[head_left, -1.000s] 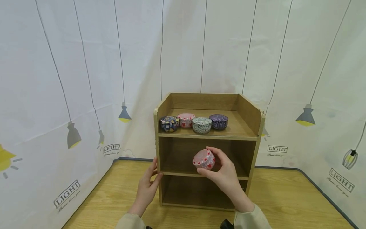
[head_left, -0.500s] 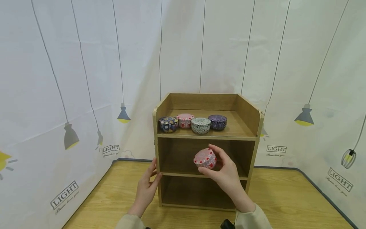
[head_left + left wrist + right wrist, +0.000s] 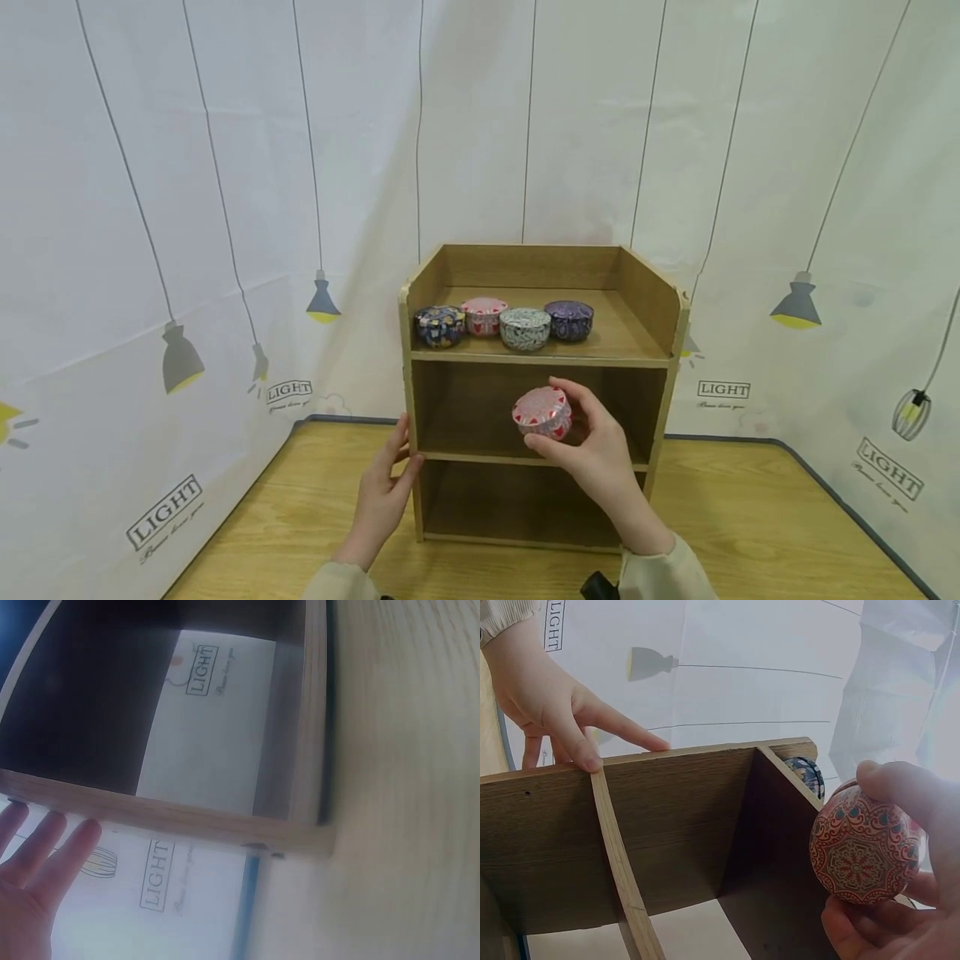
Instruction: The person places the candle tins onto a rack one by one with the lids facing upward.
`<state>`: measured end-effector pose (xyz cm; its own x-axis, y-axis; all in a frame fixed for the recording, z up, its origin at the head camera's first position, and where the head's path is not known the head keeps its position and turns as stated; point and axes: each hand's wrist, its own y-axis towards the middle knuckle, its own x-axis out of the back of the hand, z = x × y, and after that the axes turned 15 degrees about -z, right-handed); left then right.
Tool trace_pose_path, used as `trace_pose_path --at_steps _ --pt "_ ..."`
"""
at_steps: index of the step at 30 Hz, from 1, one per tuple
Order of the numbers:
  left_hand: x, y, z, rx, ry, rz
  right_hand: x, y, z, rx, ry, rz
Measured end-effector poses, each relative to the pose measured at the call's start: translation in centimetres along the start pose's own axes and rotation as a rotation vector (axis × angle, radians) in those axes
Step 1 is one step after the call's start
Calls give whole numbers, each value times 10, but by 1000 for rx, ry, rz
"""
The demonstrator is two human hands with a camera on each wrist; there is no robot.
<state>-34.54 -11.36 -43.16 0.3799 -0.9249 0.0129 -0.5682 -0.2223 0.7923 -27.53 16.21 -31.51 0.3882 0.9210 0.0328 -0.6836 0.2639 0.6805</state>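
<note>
In the head view my right hand (image 3: 600, 450) pinches a small round tin (image 3: 542, 407) between thumb and fingers, in front of the middle compartment. Its pale pink lid has red triangles round the edge; the right wrist view shows a red mandala pattern on the tin (image 3: 861, 855). My left hand (image 3: 381, 496) rests against the left side of a wooden shelf unit (image 3: 540, 362), fingers extended on the outer panel and thumb at the middle board's front edge. In the left wrist view, the left fingers (image 3: 69, 855) lie along the panel.
On the top shelf stand a navy floral tin (image 3: 440, 327), a pink tin (image 3: 484, 317), a green-and-white leafy tin (image 3: 525, 330) and a purple tin (image 3: 569, 321). The unit stands on a wood-grain table (image 3: 757, 525), with a lamp-printed backdrop (image 3: 480, 125) behind and at both sides.
My right hand has shifted slightly right, and the tin in it has turned from a tilt to nearly level. The left hand stays on the unit's side; the view has drifted a little.
</note>
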Motion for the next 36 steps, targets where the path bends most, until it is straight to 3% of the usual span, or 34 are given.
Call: trace_pose_path --at_steps 4,17,24,26,29,36 --pt "-1 -2 13 16 6 5 2 1 1 2 -17 -15" --pt "1 -5 13 8 19 13 10 1 3 11 -45 -38" --pt "4 5 -27 -64 3 3 18 9 6 26 -89 -56" --pt "4 6 -28 -74 14 11 20 10 8 37 -86 -71" --pt "3 4 -23 -83 28 7 22 12 10 51 -84 -84" --pt "-1 -1 10 -48 48 -5 26 18 14 52 -104 -103"
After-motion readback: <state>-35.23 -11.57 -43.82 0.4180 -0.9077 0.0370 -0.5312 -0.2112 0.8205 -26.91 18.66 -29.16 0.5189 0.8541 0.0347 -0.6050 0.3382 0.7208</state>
